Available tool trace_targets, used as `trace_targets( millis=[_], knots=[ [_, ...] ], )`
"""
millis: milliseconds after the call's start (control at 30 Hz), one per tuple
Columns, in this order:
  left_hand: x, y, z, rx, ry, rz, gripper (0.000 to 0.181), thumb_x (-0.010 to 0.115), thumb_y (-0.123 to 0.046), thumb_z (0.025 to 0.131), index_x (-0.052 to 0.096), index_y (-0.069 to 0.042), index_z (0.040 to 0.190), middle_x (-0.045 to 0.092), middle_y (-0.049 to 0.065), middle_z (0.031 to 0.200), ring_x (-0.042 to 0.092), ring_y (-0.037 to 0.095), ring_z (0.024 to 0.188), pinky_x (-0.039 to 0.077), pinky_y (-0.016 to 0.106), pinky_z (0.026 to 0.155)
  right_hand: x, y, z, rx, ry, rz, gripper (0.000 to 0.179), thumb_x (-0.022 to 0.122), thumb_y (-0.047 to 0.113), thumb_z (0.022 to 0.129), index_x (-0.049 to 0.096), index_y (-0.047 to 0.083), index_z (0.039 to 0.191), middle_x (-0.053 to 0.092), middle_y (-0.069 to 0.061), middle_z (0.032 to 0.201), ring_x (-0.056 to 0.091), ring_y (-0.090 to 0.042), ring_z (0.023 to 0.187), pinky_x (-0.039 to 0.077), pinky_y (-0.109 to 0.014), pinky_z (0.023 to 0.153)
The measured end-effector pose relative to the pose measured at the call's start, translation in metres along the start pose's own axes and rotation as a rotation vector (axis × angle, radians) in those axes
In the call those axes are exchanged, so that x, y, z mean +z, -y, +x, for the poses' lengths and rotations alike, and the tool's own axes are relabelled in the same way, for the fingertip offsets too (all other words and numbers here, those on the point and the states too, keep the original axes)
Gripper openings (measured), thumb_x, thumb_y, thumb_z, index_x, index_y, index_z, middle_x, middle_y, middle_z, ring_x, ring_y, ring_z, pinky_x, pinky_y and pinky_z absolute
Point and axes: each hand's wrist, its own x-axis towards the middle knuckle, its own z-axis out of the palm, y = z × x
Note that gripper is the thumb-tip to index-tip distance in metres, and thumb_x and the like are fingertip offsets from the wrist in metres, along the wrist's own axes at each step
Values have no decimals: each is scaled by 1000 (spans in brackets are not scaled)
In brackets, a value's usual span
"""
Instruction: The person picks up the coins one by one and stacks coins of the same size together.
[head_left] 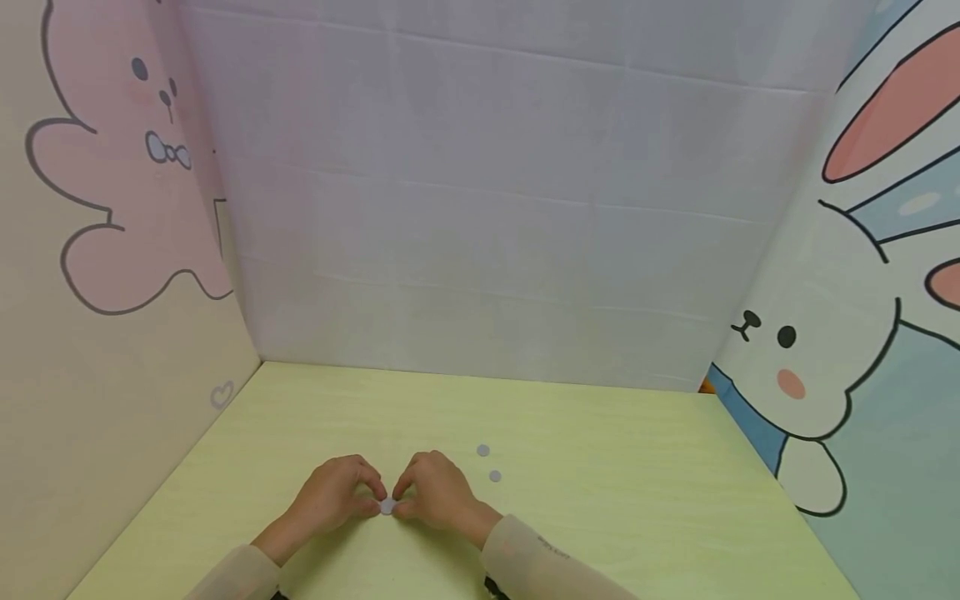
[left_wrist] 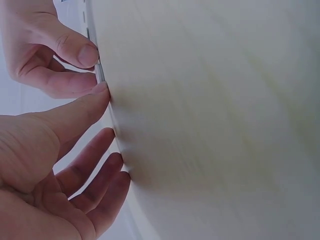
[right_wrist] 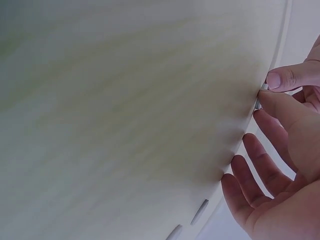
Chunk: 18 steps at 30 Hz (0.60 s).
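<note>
Partly out of sight, a grey disc (head_left: pixel 387 507) in the pinch of both hands (head_left: pixel 336 493) (head_left: pixel 438 493)

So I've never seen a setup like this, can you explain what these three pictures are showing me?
Sure. There's no robot here, just a person's bare left hand and right hand, in pale sleeves. The wide picture comes from a camera worn on the head, looking forward and down. The other two come from cameras on each wrist, so the table appears tipped sideways.

On the pale yellow table are three small grey discs. Both hands hold the nearest disc at its edges, one from each side, with thumbs and fingertips. The other two discs lie beyond the right hand, apart from each other.
</note>
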Motion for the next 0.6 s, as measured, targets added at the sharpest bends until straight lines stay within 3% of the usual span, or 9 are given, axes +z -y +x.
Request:
trace_targets(
  millis=[600],
  knots=[
    [-2,-2,-1,10,0,1,20,96,-16,75,80,-27,78,75,-11,99,71,24,97,59,53,88,0,2,1,1,-2,-2,9,94,26,82,87,22,86,74,10,93,55,-4,85,50,-18,75]
  ],
)
